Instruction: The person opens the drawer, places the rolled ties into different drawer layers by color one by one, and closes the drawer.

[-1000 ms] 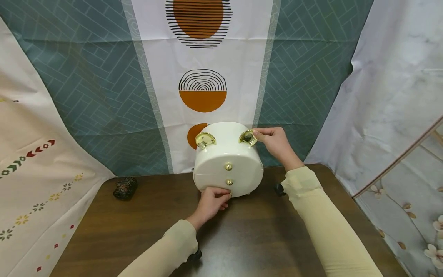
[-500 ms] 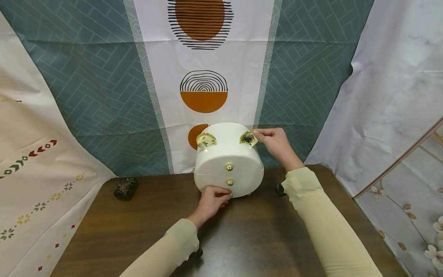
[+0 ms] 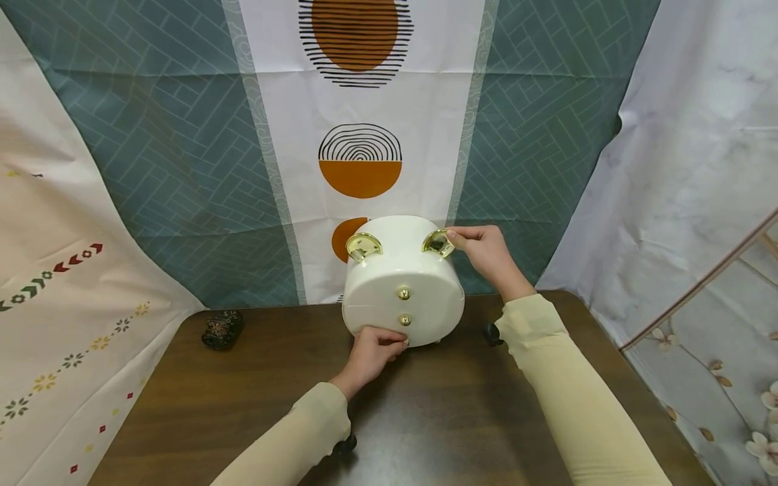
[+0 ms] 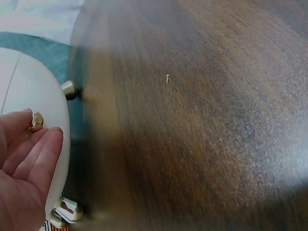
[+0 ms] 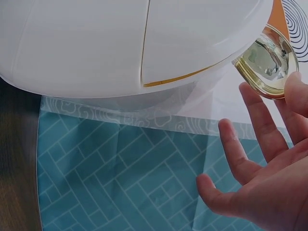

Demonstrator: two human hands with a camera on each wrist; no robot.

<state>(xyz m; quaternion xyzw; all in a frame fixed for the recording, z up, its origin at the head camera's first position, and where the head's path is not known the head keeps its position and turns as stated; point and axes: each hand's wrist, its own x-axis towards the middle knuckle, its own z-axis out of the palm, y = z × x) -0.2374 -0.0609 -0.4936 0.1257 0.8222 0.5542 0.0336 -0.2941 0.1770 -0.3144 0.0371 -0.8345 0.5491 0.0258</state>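
At the bottom of the frame, 2 pale yellow sleeves (image 3: 583,398) reach inward over a dark wooden table (image 3: 243,405). Just below the middle of the frame, the left hand (image 3: 375,352) pinches a small gold knob (image 4: 37,119) between thumb and fingertips, low on the flat face of a white drum-shaped case (image 3: 371,293). That case stands on the table at centre, its face toward the camera, with 2 more gold knobs (image 3: 404,320) in a column above the held knob. Left of it, well apart, lies a dark patterned object (image 3: 222,330). On the case's top sit 2 shiny gold cups (image 3: 365,244); right of centre, the right hand (image 3: 483,251) pinches the rim of the right-hand cup, its other fingers spread. Behind, a teal-and-white cloth (image 3: 182,155) with orange circles fills the upper frame.
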